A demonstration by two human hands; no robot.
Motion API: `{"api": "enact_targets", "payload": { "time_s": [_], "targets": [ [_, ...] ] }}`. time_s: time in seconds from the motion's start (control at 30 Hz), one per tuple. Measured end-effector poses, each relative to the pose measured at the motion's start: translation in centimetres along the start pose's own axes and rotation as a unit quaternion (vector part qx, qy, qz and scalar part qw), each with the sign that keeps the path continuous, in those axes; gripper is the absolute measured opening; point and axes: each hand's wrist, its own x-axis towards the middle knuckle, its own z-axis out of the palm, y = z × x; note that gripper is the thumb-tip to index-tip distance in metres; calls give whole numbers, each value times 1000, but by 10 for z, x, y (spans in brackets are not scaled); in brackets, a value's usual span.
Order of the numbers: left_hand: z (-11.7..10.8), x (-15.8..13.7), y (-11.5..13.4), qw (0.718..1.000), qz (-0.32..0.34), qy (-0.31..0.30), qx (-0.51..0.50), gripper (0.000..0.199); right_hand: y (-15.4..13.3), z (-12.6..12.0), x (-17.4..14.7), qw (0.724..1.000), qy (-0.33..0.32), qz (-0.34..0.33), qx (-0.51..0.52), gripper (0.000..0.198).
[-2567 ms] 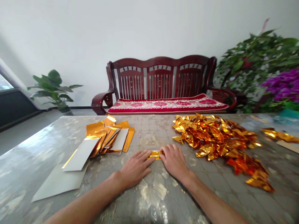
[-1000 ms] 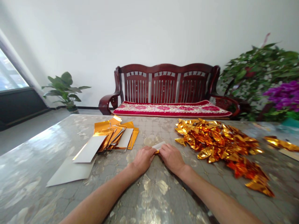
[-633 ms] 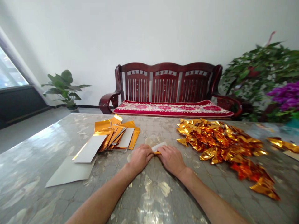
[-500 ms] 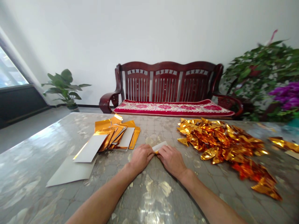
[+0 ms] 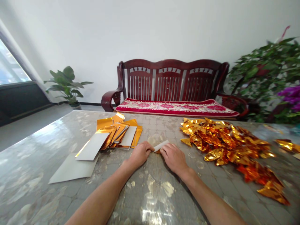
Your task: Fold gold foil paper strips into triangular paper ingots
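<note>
The left hand (image 5: 141,153) pinched the left end of a small paper-and-foil strip (image 5: 161,146), and the right hand (image 5: 173,157) gripped its right end, low over the tabletop (image 5: 25,159). An uneven pull between the two could crease it crooked—or perhaps tear the foil. Right of the strip lay the folded foil pieces (image 5: 225,142), left of it the loose sheets (image 5: 117,132)—a wide sideways sweep might scatter either.

The one view looks from the wearer's head, facing forward and down across the table (image 5: 150,184), fairly close to the left hand (image 5: 141,152) and right hand (image 5: 174,157), and reaching past the far left corner and far edge to the bench (image 5: 167,84) and wall (image 5: 150,31).
</note>
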Motion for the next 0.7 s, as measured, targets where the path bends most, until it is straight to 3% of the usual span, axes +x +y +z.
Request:
{"api": "enact_targets", "payload": {
  "time_s": [0.3, 0.7],
  "targets": [
    [0, 1, -4, 1000, 5, 7, -13, 28, -2, 3, 6, 999, -9, 48, -18, 29],
    [1, 4, -1, 1000, -28, -1, -2, 28, -2, 4, 9, 997, -28, 65, -16, 30]
  ]
}}
